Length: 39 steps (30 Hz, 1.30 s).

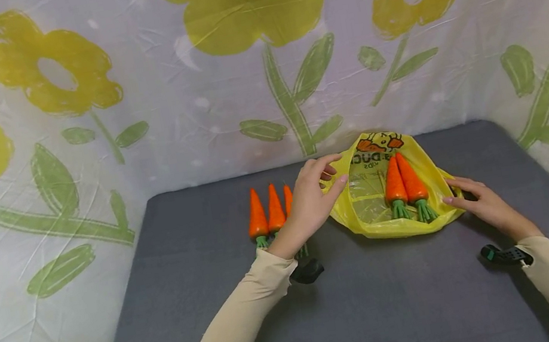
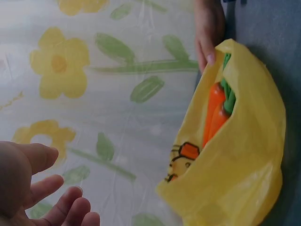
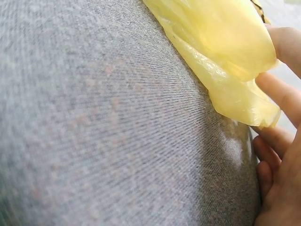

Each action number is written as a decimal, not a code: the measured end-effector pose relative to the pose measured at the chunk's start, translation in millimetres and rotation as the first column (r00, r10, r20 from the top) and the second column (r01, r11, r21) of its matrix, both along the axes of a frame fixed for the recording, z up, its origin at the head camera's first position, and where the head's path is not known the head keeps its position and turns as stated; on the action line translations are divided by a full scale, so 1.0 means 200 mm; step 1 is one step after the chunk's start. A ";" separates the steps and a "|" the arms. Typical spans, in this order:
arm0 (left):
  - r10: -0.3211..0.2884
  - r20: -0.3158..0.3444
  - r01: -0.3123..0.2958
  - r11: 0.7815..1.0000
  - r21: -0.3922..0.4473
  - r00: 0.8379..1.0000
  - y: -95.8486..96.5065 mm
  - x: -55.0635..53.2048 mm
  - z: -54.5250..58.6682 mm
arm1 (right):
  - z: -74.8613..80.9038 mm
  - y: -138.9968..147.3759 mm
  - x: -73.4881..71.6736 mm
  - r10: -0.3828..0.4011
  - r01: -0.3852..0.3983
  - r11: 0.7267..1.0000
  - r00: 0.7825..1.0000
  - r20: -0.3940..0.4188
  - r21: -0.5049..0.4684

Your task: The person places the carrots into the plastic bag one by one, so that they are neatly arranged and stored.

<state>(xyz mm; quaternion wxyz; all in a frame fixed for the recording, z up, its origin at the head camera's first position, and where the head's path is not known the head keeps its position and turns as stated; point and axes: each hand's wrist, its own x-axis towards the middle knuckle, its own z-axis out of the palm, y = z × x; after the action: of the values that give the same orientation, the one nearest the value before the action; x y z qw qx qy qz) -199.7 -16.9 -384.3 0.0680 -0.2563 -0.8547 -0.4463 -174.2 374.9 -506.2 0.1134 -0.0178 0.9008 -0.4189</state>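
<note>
A yellow plastic bag (image 1: 428,160) with a duck print lies with its mouth spread. Two orange carrots (image 1: 411,181) with green tops sit inside it, side by side. At the bag's right edge my right hand (image 1: 488,208) holds the plastic between its fingers; the right wrist view shows the yellow film (image 3: 235,52) among them. My left hand (image 1: 311,192) hovers by the bag's left side, fingers loosely bent and nothing in them; the left wrist view shows this hand (image 2: 44,188) apart from the bag.
More carrots (image 1: 256,216) lie in a row on the grey table (image 1: 384,304), left of the bag, partly hidden behind my left hand and wrist. A white curtain (image 1: 179,120) printed with yellow flowers hangs behind the table and along its sides.
</note>
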 end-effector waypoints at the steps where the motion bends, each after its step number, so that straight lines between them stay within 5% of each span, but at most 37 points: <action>1: 0.003 0.004 -0.003 1.000 0.007 1.000 -0.02 0.00 0.00 | 0.00 0.00 0.00 0.000 0.000 1.000 1.000 -0.001 -0.002; 15: 0.052 0.044 -0.054 0.997 0.059 0.998 -0.28 -0.01 -0.03 | 0.01 0.00 0.01 -0.003 0.003 1.000 1.000 0.009 -0.014; 27: 0.150 0.082 -0.156 0.986 0.063 0.985 -0.47 -0.06 -0.06 | 0.01 -0.01 0.00 -0.007 0.007 1.000 1.000 0.015 -0.002; 39: 0.250 0.140 -0.254 0.967 0.010 0.958 -0.63 -0.08 -0.18 | 0.01 -0.01 0.00 -0.007 0.007 1.000 1.000 0.014 -0.007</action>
<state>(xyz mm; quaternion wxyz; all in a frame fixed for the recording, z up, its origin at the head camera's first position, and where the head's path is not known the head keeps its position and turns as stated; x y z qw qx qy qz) -215.9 -142.2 -419.7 0.0688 -0.1132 -0.8767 -0.4624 -173.4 372.8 -504.8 0.1182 -0.0122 0.8986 -0.4223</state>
